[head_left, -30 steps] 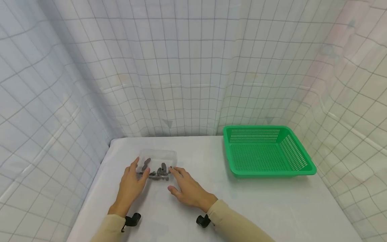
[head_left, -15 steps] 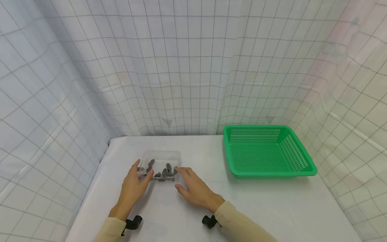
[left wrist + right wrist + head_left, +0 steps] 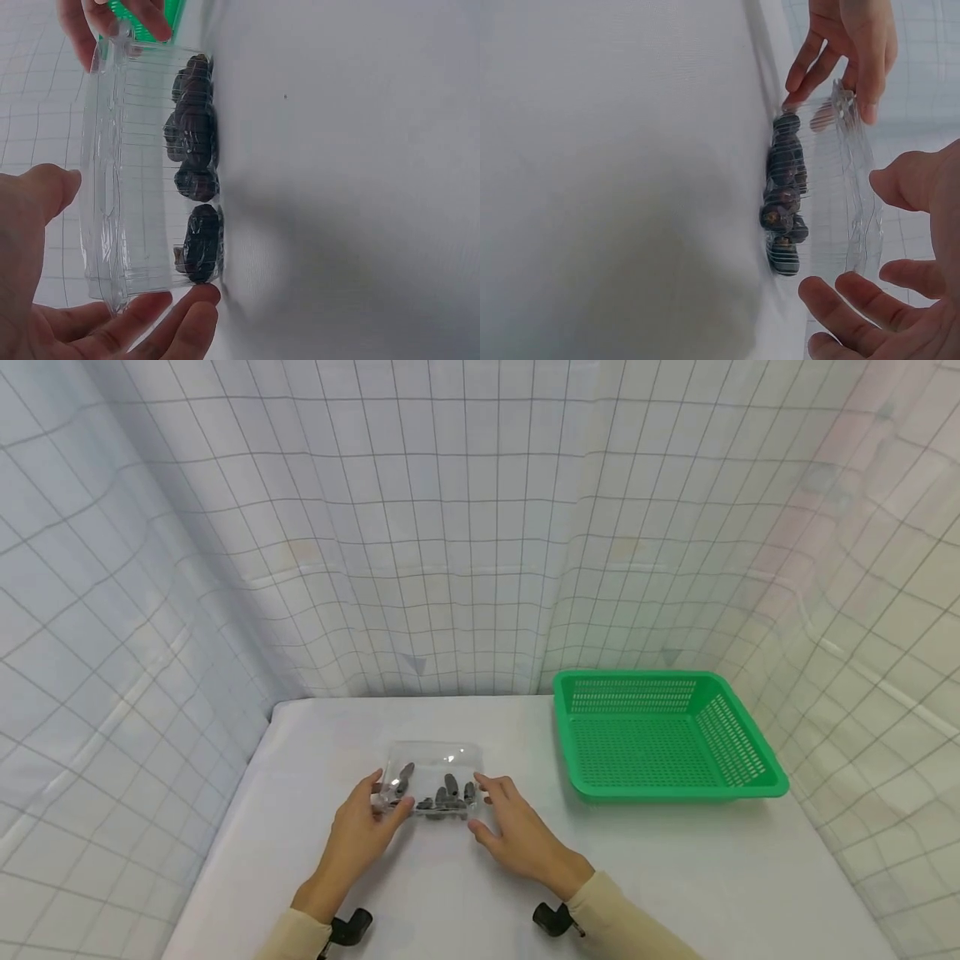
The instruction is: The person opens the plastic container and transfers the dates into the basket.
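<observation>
A low clear plastic clamshell box point(image 3: 435, 749) sits on the white table between the hands. Several dark, elongated fruits point(image 3: 451, 785), grape-like, lie along its bottom, mostly on the near side. At the box's left end is the left hand point(image 3: 360, 833); its fingers rest against the end wall and the thumb stands over the near edge. The right hand point(image 3: 521, 835) has its fingertips at the right end, the thumb held apart from the box. In the left wrist view, the fruits point(image 3: 196, 127) press along the bottom of the box point(image 3: 142, 165).
A green plastic basket point(image 3: 637, 743) with slotted walls stands at the back right of the table point(image 3: 675, 877). White gridded cloth point(image 3: 480, 527) hangs behind and on both sides. Small black wrist cameras sit under both forearms.
The box with its fruits has slid to the right and slightly nearer. Both hands have moved right along with it. The basket has stayed in place.
</observation>
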### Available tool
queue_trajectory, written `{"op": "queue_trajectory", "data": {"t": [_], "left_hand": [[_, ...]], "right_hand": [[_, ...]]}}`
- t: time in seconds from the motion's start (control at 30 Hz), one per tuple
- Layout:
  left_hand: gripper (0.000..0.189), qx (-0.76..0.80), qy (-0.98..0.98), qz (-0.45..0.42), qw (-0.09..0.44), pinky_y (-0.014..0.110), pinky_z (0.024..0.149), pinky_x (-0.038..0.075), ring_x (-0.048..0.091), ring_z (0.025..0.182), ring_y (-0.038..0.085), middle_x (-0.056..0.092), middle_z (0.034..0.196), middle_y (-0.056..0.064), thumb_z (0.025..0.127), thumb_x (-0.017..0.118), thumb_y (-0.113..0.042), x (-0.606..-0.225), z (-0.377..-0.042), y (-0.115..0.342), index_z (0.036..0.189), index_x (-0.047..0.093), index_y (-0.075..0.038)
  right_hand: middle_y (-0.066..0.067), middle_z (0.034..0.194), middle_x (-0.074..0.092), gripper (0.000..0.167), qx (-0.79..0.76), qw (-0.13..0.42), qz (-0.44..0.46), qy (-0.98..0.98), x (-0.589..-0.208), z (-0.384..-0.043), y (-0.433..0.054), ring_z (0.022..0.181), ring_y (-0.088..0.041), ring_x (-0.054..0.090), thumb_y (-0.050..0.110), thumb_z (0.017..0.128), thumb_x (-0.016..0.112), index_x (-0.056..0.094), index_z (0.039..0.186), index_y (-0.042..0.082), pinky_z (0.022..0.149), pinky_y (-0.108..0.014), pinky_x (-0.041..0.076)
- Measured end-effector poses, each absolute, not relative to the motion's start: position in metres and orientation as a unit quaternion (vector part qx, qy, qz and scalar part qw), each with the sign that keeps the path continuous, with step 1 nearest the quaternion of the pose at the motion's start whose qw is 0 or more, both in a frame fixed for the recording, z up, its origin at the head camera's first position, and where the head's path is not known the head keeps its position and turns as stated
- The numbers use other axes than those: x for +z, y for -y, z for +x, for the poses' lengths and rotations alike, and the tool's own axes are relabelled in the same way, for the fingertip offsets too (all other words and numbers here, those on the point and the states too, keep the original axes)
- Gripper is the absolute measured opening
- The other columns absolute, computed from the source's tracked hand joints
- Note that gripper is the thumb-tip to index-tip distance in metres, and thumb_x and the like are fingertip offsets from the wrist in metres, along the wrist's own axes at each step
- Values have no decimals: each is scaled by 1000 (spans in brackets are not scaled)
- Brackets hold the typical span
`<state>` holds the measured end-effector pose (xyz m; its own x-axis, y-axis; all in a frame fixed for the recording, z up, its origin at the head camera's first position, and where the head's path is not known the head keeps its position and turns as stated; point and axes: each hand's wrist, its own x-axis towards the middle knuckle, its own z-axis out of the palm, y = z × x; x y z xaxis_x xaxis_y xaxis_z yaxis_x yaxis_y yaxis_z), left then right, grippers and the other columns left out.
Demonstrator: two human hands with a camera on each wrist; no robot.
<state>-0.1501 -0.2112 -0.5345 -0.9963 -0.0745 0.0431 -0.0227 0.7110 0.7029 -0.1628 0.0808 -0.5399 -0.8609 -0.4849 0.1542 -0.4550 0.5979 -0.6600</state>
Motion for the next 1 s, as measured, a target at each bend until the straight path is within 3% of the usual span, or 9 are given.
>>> {"op": "queue_trajectory", "data": {"t": [0.33, 0.77, 1.0], "left_hand": [[88, -392, 919, -9, 41, 47, 91, 69, 81, 107, 29, 74, 148, 28, 103, 93, -38, -537, -138, 185, 169, 51, 4], [83, -415, 909, -26, 36, 33, 84, 66, 76, 95, 15, 79, 139, 21, 96, 100, -32, -537, -124, 161, 162, 60, 0], [82, -411, 910, -34, 35, 29, 79, 62, 73, 92, 13, 80, 131, 19, 93, 102, -31, -537, -120, 151, 158, 61, -2]], "right_hand": [[-16, 150, 62, 74, -348, 2, -239, -907, -537, -148, -111, 131, -30, 76, 19, 111, 82, 46, 174, 0, 104, -46, 66], [-13, 143, 66, 72, -360, -9, -223, -906, -533, -132, -138, 118, -26, 79, 16, 108, 84, 52, 170, 1, 93, -35, 66], [-14, 139, 70, 69, -367, -20, -218, -904, -533, -128, -147, 110, -26, 80, 13, 106, 87, 56, 166, 0, 90, -32, 65]]}}
